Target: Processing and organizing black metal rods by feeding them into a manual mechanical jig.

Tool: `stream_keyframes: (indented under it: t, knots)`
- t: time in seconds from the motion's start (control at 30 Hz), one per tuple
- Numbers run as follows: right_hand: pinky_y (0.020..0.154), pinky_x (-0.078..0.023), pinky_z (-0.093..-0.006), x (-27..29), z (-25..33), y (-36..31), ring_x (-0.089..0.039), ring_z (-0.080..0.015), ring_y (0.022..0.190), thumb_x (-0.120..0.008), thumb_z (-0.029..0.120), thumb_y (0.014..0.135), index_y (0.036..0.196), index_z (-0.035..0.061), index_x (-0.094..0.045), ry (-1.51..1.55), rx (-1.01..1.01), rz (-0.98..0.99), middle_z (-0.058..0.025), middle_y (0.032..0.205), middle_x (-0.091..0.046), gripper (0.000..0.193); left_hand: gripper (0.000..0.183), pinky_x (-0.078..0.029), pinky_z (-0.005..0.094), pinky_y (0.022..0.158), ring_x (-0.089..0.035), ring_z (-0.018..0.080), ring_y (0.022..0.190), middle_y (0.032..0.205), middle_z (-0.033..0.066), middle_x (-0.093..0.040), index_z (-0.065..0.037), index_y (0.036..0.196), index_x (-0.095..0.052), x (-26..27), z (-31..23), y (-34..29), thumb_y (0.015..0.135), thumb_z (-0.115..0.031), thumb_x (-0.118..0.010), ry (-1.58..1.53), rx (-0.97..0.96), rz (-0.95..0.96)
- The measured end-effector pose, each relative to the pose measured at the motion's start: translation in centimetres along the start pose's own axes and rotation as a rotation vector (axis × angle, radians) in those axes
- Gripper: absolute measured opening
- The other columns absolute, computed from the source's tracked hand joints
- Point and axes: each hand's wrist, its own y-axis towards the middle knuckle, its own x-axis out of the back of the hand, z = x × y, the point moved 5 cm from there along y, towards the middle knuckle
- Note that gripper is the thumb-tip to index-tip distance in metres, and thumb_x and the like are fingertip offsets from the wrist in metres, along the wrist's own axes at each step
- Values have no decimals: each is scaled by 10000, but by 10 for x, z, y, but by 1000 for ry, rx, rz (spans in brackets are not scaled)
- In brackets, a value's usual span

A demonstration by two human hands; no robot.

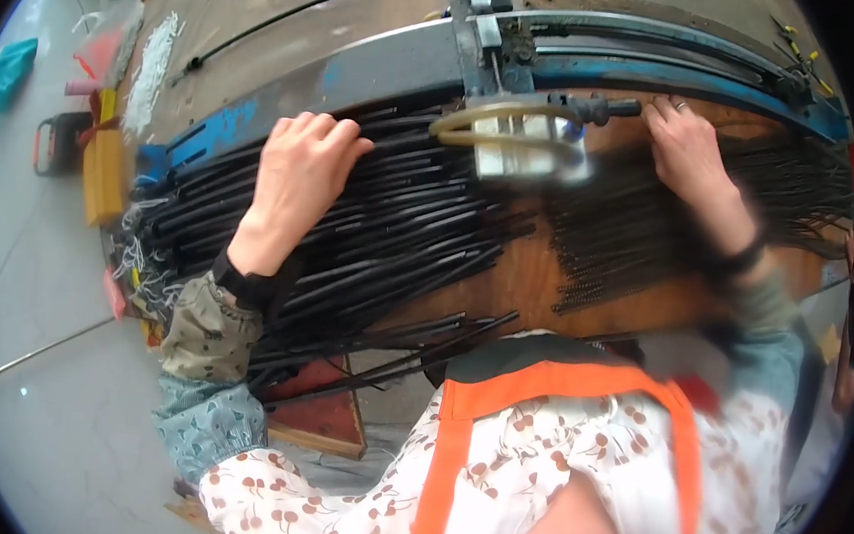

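Observation:
My left hand [299, 172] is closed, its fingers curled over the back of a heap of black tubes [402, 200]. One black tube [398, 124] runs rightward from beside its thumb towards the machine; the grip itself is partly hidden. My right hand [685, 152], with a ring on one finger, is also closed, its fingertips at the end of a dark rod-like piece [620, 109] on the machine's right side. What lies inside those fingers is hidden. Between the hands stands a bench machine [494, 56] with a looped yellowish hose [458, 124] and a blurred white block [526, 154].
Thin dark rods [641, 224] lie in a bundle on the wooden tabletop [495, 297] at right. A blue-and-grey metal rail [363, 66] crosses behind the tubes. A yellow container [103, 171] stands at left. A reddish wooden board [320, 409] lies below the table's front edge.

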Motion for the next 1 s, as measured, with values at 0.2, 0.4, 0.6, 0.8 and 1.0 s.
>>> stream_keyframes:
  t: [0.2,0.4,0.6,0.8,1.0]
  knots:
    - [708,-504,-443,50,45,6,-616,-372,820,-585,22,749,902,41,-576,431,178,263,-156,827,-611,154,154,-470,404,695,-582,279,825,842,86,-569,-79,908,-616,-11,2,-20,896,-217,-682,-144,58,88]
    - [712,-536,-419,37,90,2,-660,-349,803,-683,199,876,961,49,-701,904,290,406,-155,840,-684,174,91,-486,399,560,-579,290,697,773,92,-513,-121,973,-626,10,-34,-12,913,-179,-661,-235,-8,108]
    - [674,-513,-391,26,98,-4,-635,-322,748,-750,191,837,965,16,-714,1008,262,-144,-145,788,-659,219,209,-483,414,458,-615,308,523,645,90,-557,-149,1109,-671,19,-118,14,943,-274,-643,-318,-26,156]
    - [624,-497,-379,45,76,-48,-619,-283,706,-741,164,862,1047,31,-707,1015,39,-341,-122,739,-618,231,150,-477,442,464,-619,345,542,649,121,-606,-152,1049,-667,24,-160,48,964,-264,-615,-448,-98,142]
    - [642,-531,-331,43,81,-58,-588,-247,779,-627,21,872,1278,8,-610,618,316,-673,-79,907,-658,406,130,-480,485,503,-639,365,596,706,120,-639,-95,1010,-594,26,-177,53,986,-217,-553,-214,-65,318]
